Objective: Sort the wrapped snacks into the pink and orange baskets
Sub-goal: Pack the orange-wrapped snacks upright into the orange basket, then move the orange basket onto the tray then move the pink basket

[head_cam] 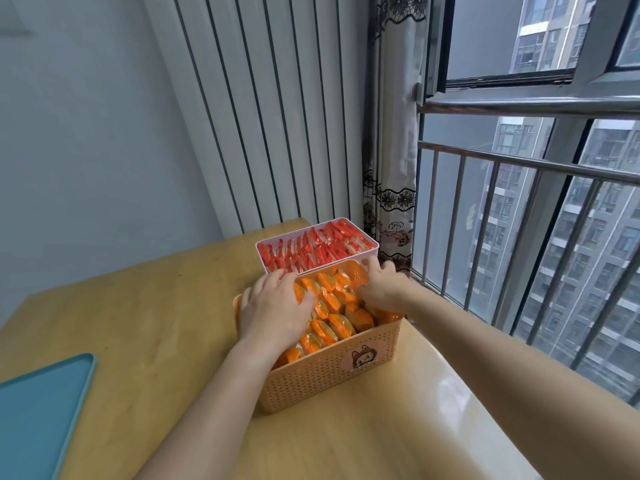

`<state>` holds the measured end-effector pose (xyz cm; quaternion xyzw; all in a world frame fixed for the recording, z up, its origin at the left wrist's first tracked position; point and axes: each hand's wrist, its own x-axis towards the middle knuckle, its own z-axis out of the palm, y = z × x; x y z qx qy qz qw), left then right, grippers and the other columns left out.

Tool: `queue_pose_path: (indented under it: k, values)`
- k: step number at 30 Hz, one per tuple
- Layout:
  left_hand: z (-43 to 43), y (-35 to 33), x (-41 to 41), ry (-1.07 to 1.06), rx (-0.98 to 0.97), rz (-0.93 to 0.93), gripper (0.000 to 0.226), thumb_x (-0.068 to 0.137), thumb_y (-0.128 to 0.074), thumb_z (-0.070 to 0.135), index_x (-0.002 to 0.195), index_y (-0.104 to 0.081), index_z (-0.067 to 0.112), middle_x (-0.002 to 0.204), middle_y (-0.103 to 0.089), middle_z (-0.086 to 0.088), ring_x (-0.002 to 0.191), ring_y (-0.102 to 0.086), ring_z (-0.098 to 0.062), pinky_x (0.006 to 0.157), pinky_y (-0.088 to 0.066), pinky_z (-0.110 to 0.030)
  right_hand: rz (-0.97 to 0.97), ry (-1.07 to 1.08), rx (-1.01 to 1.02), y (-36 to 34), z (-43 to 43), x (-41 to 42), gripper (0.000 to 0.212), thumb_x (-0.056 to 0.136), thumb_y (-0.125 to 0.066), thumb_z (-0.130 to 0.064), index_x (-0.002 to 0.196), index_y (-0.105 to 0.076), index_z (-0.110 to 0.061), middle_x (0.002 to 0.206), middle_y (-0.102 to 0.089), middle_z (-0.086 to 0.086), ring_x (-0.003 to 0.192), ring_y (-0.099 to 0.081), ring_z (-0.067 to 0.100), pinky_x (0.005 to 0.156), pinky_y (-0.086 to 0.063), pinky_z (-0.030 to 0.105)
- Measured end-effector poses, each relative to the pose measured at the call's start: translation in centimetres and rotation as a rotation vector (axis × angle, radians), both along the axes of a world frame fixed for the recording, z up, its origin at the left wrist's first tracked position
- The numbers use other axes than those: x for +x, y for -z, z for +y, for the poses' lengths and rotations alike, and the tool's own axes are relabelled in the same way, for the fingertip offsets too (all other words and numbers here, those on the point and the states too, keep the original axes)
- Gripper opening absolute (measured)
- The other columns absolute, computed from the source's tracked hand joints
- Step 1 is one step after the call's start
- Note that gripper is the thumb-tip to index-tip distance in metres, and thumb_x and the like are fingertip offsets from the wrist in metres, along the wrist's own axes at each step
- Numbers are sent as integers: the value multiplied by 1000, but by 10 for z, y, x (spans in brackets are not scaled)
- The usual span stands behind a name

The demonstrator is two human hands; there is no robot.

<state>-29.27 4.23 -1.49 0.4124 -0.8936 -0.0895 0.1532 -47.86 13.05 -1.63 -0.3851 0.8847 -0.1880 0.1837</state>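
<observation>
Your left hand (277, 308) lay flat, fingers straight, on the orange snacks (332, 317) in the orange basket (311, 379), right hand (381, 289) spread loosely alongside, probably to level them; red snacks (311, 251) filled the pink basket (260, 252) behind.

Both hands forward, palms down, bare arms stretched out.

Noted: left hand (273, 308) flat, palm down, fingers straight and slightly spread, pointing forward and to the right; wrist level; left forearm (214, 400) bare, coming up from the lower edge of view. Just beside it and a little farther ahead, right hand (381, 289), fingers pointing forward and slightly bent, thumb side turned down and blurred, grip not readable. Bare right forearm (502, 358) crosses in from the lower right corner. Hands close, not touching.
</observation>
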Motion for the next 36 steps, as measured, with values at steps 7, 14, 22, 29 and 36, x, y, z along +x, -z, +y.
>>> queue_pose_path:
  k: [7,14,22,29,36]
  values:
    - [-8,2,37,-316,306,298,73,100,-47,55,160,-20,22,165,-27,-7,150,-29,-33,116,-32,-53,-258,140,-167,-1,12,4,49,102,-47,-43,129,-57,-3,95,-68,6,97,-70,28,76,-55,35]
    - [-3,2,70,-247,819,509,51,91,-56,56,125,-66,19,115,-74,-8,104,-71,-27,102,-52,-46,-346,133,-189,-15,21,38,31,100,-49,-39,109,-62,-12,108,-72,13,100,-70,30,85,-56,42]
    - [-11,-41,135,-236,760,540,36,98,-58,47,125,-59,22,107,-75,-6,96,-73,-27,93,-57,-50,-372,79,-216,-57,22,108,29,102,-48,-44,104,-55,-15,102,-69,11,93,-71,31,85,-59,49]
    - [-31,-62,249,-375,681,673,22,99,-56,37,117,-64,27,103,-77,-7,94,-75,-27,83,-60,-46,-409,-29,-262,-78,-14,207,28,104,-47,-42,97,-54,-15,99,-69,11,90,-71,30,78,-58,43]
    - [-52,-62,378,-658,605,873,26,89,-67,33,101,-72,11,90,-78,-12,81,-74,-29,75,-57,-38,-470,-207,-204,-65,-72,321,31,104,-43,-38,102,-56,-11,92,-73,14,82,-73,29,74,-61,42]
